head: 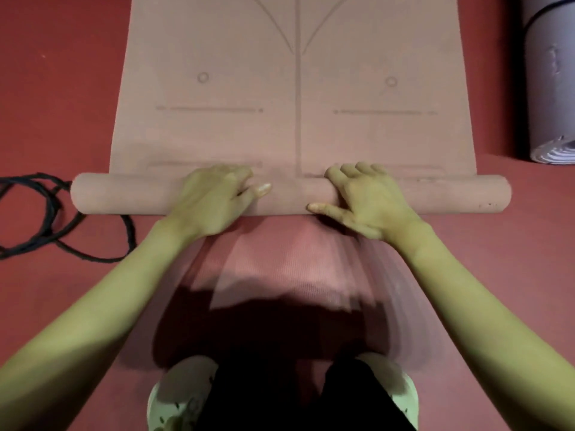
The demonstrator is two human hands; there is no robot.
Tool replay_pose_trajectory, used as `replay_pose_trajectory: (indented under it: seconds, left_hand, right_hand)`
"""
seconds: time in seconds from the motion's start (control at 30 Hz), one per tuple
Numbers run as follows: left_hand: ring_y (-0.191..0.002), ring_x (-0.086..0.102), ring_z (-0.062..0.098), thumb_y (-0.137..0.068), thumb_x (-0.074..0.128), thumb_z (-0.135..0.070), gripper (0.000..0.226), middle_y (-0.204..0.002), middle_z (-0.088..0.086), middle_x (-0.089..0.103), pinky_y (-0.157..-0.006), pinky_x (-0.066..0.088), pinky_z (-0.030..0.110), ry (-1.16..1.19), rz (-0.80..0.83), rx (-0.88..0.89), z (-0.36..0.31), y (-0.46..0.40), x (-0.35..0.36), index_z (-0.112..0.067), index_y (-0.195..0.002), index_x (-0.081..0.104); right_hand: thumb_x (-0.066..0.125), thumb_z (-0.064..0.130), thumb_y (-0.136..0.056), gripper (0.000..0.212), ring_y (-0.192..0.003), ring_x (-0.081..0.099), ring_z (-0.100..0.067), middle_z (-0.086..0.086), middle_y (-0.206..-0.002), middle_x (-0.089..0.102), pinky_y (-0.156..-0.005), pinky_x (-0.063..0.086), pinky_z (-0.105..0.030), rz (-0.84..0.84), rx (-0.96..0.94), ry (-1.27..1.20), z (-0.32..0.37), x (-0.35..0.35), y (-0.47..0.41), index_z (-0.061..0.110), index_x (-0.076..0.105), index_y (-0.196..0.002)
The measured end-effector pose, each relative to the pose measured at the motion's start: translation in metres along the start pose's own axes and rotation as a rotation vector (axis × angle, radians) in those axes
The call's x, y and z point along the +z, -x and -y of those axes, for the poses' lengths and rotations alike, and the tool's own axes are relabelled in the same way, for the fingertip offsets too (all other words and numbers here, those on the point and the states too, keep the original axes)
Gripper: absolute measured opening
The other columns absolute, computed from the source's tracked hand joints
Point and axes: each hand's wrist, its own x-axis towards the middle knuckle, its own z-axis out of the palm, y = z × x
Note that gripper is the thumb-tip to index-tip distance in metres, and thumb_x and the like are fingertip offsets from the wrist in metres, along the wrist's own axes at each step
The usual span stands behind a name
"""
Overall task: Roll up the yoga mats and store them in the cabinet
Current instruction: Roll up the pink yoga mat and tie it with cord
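At mid-frame, the left hand [214,197] and right hand [364,197] curl their fingers over the rolled part of the pink yoga mat [292,88], gripping it.

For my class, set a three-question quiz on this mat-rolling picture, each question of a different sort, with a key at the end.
1. True or false: both hands rest on the rolled part of the pink mat.
2. Multiple choice: what lies on the floor at the left end of the roll? A) a water bottle B) a black strap C) a towel
3. Short answer: in what state is the grey mat at the upper right?

Key
1. True: the left hand and right hand both lie over the roll near its middle.
2. B: the black strap lies looped there.
3. Already rolled up, with a dark band round it.
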Motion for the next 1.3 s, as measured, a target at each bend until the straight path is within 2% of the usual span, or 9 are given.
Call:
replay_pose_trajectory:
  seconds: [0.1, 0.2, 0.3, 0.47, 0.57, 0.77, 1.0, 1.2, 1.3]
  left_hand:
    - [-0.094, 0.059, 0.032, -0.087, 0.020, -0.065, 0.063, -0.093, 0.007, 0.065, -0.071, 0.037, 0.036, 0.023, 0.048, 0.009, -0.006, 0.020, 0.005, -0.015, -0.087, 0.058]
    - [-0.097, 0.054, 0.033, -0.091, 0.027, -0.062, 0.061, -0.102, 0.010, 0.058, -0.080, 0.043, 0.041, 0.031, -0.010, 0.045, -0.009, 0.035, 0.014, -0.011, -0.099, 0.060]
    - [-0.099, 0.049, 0.029, -0.090, 0.033, -0.064, 0.068, -0.109, 0.010, 0.053, -0.083, 0.042, 0.044, -0.100, -0.083, 0.098, -0.011, 0.039, 0.024, -0.008, -0.121, 0.054]
    - [-0.094, 0.054, 0.029, -0.092, 0.026, -0.063, 0.069, -0.103, 0.010, 0.057, -0.078, 0.045, 0.041, -0.334, -0.011, 0.189, -0.007, 0.020, 0.026, -0.006, -0.117, 0.056]
    - [-0.092, 0.056, 0.028, -0.094, 0.025, -0.059, 0.064, -0.099, 0.009, 0.058, -0.076, 0.046, 0.040, -0.258, -0.012, 0.267, 0.000, 0.010, 0.024, -0.006, -0.110, 0.058]
    - [-0.107, 0.053, 0.026, -0.092, 0.022, -0.059, 0.061, -0.109, 0.007, 0.057, -0.088, 0.039, 0.039, -0.098, 0.178, 0.160, 0.004, -0.016, 0.012, -0.009, -0.107, 0.053]
    - [-0.092, 0.052, 0.029, -0.098, 0.040, -0.043, 0.043, -0.102, 0.011, 0.054, -0.080, 0.043, 0.040, -0.126, -0.289, 0.136, -0.006, 0.002, 0.025, -0.005, -0.106, 0.057]
    - [-0.094, 0.052, 0.032, -0.094, 0.041, -0.051, 0.056, -0.106, 0.015, 0.056, -0.086, 0.038, 0.041, -0.261, -0.234, 0.099, -0.008, 0.004, 0.028, -0.001, -0.114, 0.057]
    - [-0.092, 0.054, 0.032, -0.095, 0.032, -0.051, 0.058, -0.102, 0.014, 0.057, -0.082, 0.042, 0.042, -0.277, -0.129, 0.142, -0.003, -0.012, 0.019, -0.002, -0.109, 0.059]
  right_hand:
    - [0.025, 0.076, -0.083, 0.074, -0.089, 0.061, -0.033, -0.008, -0.099, 0.066, -0.079, 0.045, -0.039, 0.021, -0.025, -0.038, 0.011, 0.006, 0.021, 0.018, 0.059, -0.112]
    - [0.030, 0.073, -0.085, 0.070, -0.088, 0.063, -0.035, -0.013, -0.100, 0.068, -0.079, 0.048, -0.040, 0.008, -0.026, -0.025, 0.017, 0.013, 0.031, 0.016, 0.061, -0.113]
    - [0.024, 0.076, -0.084, 0.076, -0.093, 0.063, -0.035, -0.013, -0.102, 0.067, -0.079, 0.046, -0.040, 0.044, -0.027, -0.021, 0.016, 0.004, 0.023, 0.016, 0.059, -0.115]
    - [0.030, 0.071, -0.090, 0.066, -0.105, 0.058, -0.033, -0.014, -0.106, 0.064, -0.082, 0.042, -0.038, 0.118, -0.003, -0.051, 0.011, -0.001, 0.008, 0.015, 0.055, -0.114]
    - [0.019, 0.075, -0.085, 0.078, -0.100, 0.055, -0.034, -0.017, -0.105, 0.059, -0.082, 0.044, -0.041, 0.028, 0.048, -0.062, 0.014, 0.004, 0.015, 0.012, 0.057, -0.111]
    - [0.037, 0.067, -0.091, 0.072, -0.099, 0.049, -0.035, -0.020, -0.114, 0.051, -0.086, 0.035, -0.044, -0.212, 0.113, 0.040, 0.035, 0.027, 0.023, 0.003, 0.053, -0.121]
    - [0.029, 0.067, -0.092, 0.068, -0.093, 0.053, -0.032, -0.010, -0.108, 0.057, -0.080, 0.038, -0.043, -0.154, 0.014, 0.058, 0.017, 0.020, 0.003, 0.011, 0.056, -0.119]
    - [0.015, 0.077, -0.078, 0.083, -0.104, 0.053, -0.029, -0.007, -0.111, 0.055, -0.086, 0.041, -0.042, 0.046, 0.014, -0.097, 0.002, -0.001, -0.020, 0.017, 0.054, -0.121]
    - [0.018, 0.074, -0.081, 0.082, -0.101, 0.052, -0.031, -0.010, -0.106, 0.055, -0.087, 0.037, -0.042, -0.002, 0.064, -0.134, 0.004, 0.001, -0.022, 0.014, 0.058, -0.119]
